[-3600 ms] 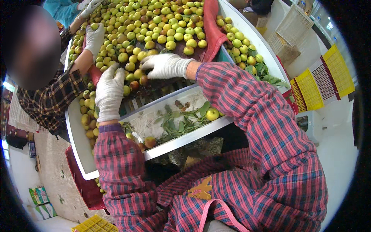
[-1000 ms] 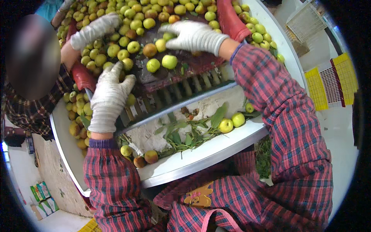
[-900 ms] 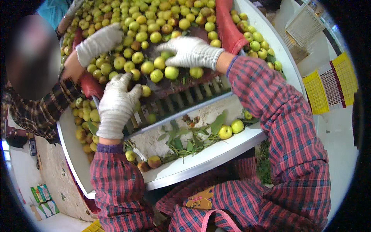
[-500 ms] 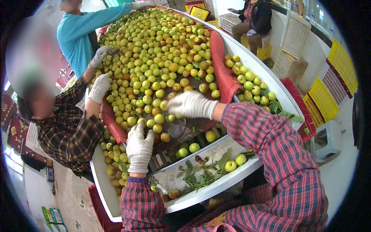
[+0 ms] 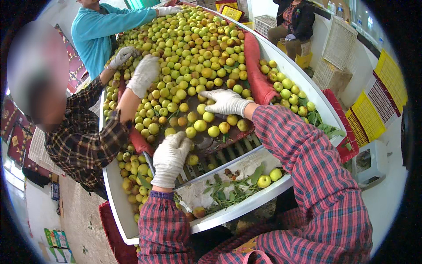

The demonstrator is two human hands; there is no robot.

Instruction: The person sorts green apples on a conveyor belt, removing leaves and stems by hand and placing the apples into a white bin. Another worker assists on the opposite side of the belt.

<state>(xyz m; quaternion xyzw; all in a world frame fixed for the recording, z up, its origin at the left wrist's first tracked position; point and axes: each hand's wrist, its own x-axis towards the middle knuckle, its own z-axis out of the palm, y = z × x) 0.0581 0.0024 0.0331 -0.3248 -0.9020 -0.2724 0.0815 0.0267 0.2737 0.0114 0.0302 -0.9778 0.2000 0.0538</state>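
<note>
Small round yellow-green fruits [image 5: 180, 57], some blushed brown, are heaped on a white-rimmed sorting table [image 5: 113, 211]. My right hand [image 5: 227, 104], in a white knit glove, reaches over the near edge of the heap. Its fingers are stretched out and apart, beside several loose fruits [image 5: 209, 117]. My left hand [image 5: 170, 160], gloved the same way, is at the near left by the slatted strip [image 5: 224, 155]. Its fingers are bent inward next to a fruit [image 5: 190, 132]. Whatever lies under them is hidden.
Red padded strips [image 5: 258, 70] flank the heap. Leafy twigs [image 5: 228, 193] and two fruits [image 5: 270, 175] lie in the near trough. At the left, a co-worker's gloved hand [image 5: 144, 75] is over the heap. Another worker in a turquoise top [image 5: 94, 37] stands beyond. Yellow crates [image 5: 367, 116] stand right.
My right hand has moved right and up from the middle of the heap's near edge. My left hand has curled its fingers, and fruits near it have shifted. The co-worker's hand has moved farther over the heap.
</note>
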